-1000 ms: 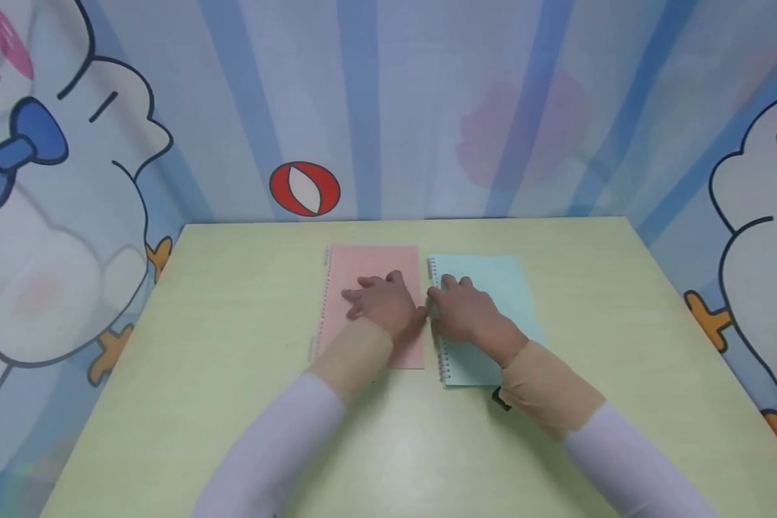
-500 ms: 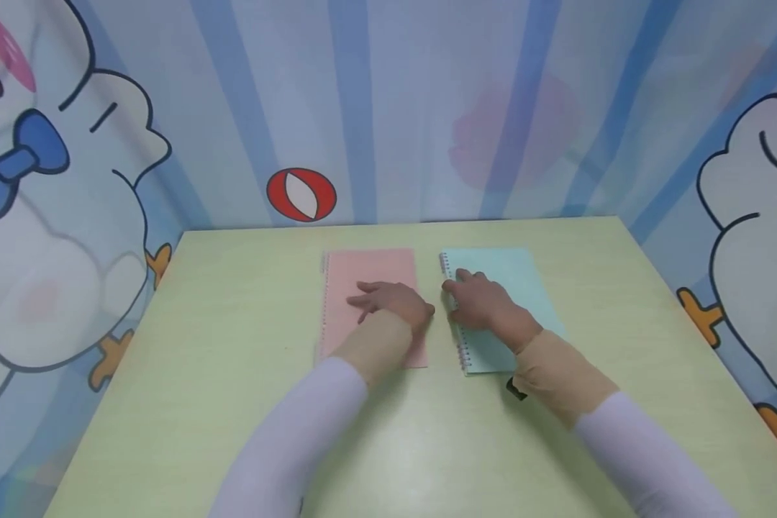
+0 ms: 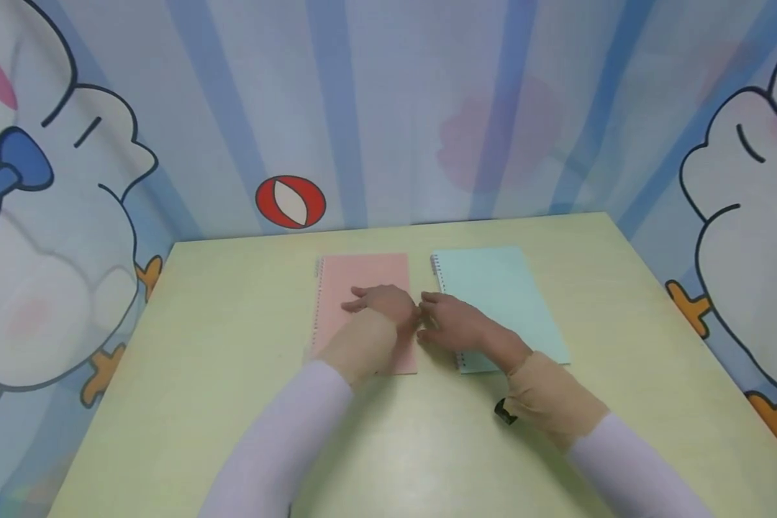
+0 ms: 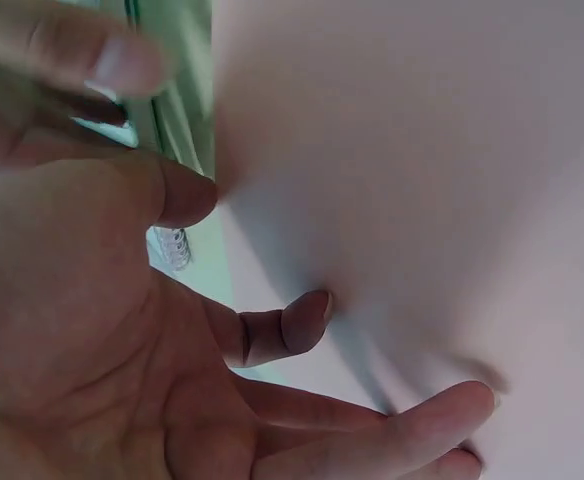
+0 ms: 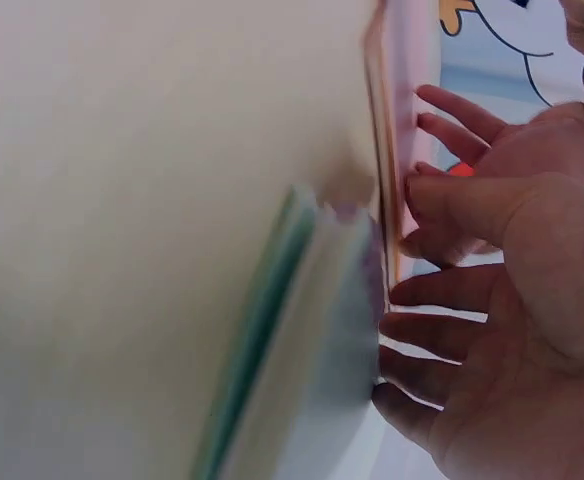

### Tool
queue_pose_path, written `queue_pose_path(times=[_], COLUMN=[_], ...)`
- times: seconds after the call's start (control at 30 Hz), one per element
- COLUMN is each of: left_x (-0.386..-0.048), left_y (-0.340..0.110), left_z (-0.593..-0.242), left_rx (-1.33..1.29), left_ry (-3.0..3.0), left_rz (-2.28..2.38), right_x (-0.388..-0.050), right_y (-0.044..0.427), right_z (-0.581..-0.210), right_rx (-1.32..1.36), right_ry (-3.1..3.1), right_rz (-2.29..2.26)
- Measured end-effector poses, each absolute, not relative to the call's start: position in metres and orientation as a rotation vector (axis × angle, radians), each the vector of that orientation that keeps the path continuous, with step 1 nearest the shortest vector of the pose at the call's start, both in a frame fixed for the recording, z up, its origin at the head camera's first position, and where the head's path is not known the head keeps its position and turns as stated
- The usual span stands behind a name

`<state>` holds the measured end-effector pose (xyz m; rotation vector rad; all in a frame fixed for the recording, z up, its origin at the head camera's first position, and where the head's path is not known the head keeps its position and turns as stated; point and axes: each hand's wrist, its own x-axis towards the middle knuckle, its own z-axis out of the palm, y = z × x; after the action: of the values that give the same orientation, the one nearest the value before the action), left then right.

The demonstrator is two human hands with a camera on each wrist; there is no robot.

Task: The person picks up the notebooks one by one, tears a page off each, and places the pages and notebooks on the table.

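Note:
A pink spiral notebook [image 3: 362, 270] lies flat beside a mint one [image 3: 492, 280], with a narrow gap between them. My left hand [image 3: 388, 303] rests on the pink cover, fingers spread, its thumb by the right edge. Over the gap, my right hand [image 3: 456, 321] reaches its fingertips close to that thumb, its palm above the mint notebook's spiral side. In the left wrist view, left fingertips touch the pink cover [image 4: 422, 150]. The right wrist view has the right hand [image 5: 532, 330] with extended fingers along the pink notebook's edge [image 5: 402, 120]; whether they touch is unclear.
The pale yellow-green table [image 3: 214, 374] ends at the back against a blue striped backdrop [image 3: 388, 108] with a printed red ball [image 3: 291, 202]. Printed white birds show on the left and right sides. A dark object [image 3: 506, 411] hangs beneath the right wrist.
The mint notebook has shifted right, widening the gap from the pink one. My right hand has since moved left from its spiral, toward my left hand, which stays over the pink cover.

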<state>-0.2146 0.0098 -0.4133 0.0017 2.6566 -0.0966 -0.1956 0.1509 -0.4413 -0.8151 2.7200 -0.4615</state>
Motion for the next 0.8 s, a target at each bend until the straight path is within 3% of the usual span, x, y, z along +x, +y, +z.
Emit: queue_pose_path(times=[0.3, 0.53, 0.8], left_x=[-0.214, -0.213, -0.216], left_y=[-0.001, -0.003, -0.014], left_z=[-0.403, -0.401, -0.412], left_rx=[-0.087, 0.003, -0.211], left_ry=[2.592, 2.589, 2.734], left_rz=[0.14, 0.138, 0.458], right_x=[-0.19, -0.191, -0.199], right_y=[0.149, 0.146, 0.125], right_z=[-0.452, -0.451, -0.445], right_rx=[-0.818, -0.862, -0.869], right_ry=[2.699, 2.727, 2.743], right_rz=[-0.459, -0.354, -0.217])
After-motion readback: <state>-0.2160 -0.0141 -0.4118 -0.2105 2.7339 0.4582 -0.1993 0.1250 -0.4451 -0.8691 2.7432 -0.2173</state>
